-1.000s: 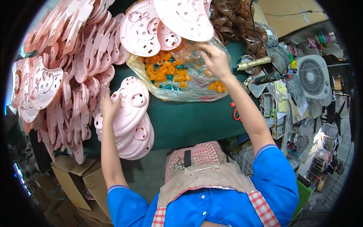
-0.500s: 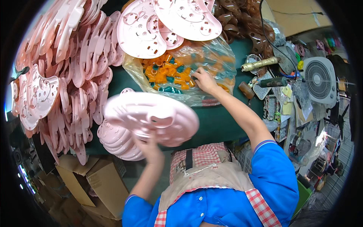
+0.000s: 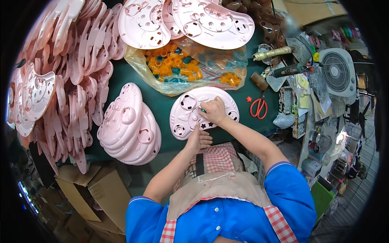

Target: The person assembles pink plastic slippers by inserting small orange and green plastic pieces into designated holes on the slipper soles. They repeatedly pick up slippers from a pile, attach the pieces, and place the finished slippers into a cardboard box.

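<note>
Pink panel (image 3: pixel 187 118) lies flat, pocketed face up, on the green tabletop (image 3: pixel 160 101), just on the wearer's side of the clear plastic bag (image 3: pixel 137 65), apart from it. Right hand (image 3: pixel 214 110): fingers bunched, nearly closed, tips down on the panel's face. Dark sliver at the tips, too small to read — can't say if a part is pinched there. Left hand (image 3: pixel 198 139): fingers loosely curled, thumb out onto the panel's edge farthest from the bag. Can't tell if the fingers hook under that edge.

Handling, my read: thin molded plastic, so light and fairly stiff. Glossy, so probably a bit slippery; may skate on the tabletop under a sideways push. Rim should take a firm hold; the webs around the openings look like the weak spots. Best hold: edge away from the bag, thumb over solid rim, fingers under — off the openings. Pressing straight down should limit rocking.

Around the bag: orange and teal small parts (image 3: pixel 170 67) inside; loose pink panels (image 3: pixel 144 24) at its far side, overlapping it; nested pink stack (image 3: pixel 121 129) on the wearer's side, off left; red-handled scissors (image 3: pixel 259 101) off right.
</note>
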`<state>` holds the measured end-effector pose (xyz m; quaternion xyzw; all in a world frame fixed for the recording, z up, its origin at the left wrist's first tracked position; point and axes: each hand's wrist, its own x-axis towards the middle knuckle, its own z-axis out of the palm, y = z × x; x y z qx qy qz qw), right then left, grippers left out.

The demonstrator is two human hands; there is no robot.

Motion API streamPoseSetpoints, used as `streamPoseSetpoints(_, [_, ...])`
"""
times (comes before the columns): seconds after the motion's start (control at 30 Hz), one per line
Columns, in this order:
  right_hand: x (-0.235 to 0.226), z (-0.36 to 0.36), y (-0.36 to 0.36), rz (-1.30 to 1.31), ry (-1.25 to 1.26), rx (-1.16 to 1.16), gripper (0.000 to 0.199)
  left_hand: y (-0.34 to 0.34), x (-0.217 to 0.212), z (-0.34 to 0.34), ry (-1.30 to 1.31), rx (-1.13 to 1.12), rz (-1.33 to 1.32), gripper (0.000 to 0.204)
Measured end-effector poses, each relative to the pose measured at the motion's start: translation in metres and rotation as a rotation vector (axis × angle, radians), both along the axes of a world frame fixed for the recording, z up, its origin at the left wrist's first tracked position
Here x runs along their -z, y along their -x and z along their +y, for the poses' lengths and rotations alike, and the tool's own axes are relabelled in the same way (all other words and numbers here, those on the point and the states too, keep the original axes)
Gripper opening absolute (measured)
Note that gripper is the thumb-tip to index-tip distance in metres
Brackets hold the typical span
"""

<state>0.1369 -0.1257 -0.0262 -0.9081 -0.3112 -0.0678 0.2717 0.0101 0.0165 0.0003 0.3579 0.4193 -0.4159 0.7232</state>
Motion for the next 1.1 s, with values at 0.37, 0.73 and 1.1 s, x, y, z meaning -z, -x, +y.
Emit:
streamPoseSetpoints(0.37, [-0.017,0.042,-0.143,0.428,0.165,0.278,0.034,-0.205,0.025,0.048,-1.376,0.567,-1.383,0.018])
streamPoseSetpoints(0.73, [-0.042,-0.067,0.016,0.485,-0.039,-0.013,0.023,-0.137,-0.008,0.045,-1.158,0.243,-1.531,0.028])
streamPoseSetpoints(1.1, [-0.024,-0.051,0.013,0.246,0.148,0.150,0.035,-0.019,0.039,0.038,-1.194,0.379,-1.440,0.035])
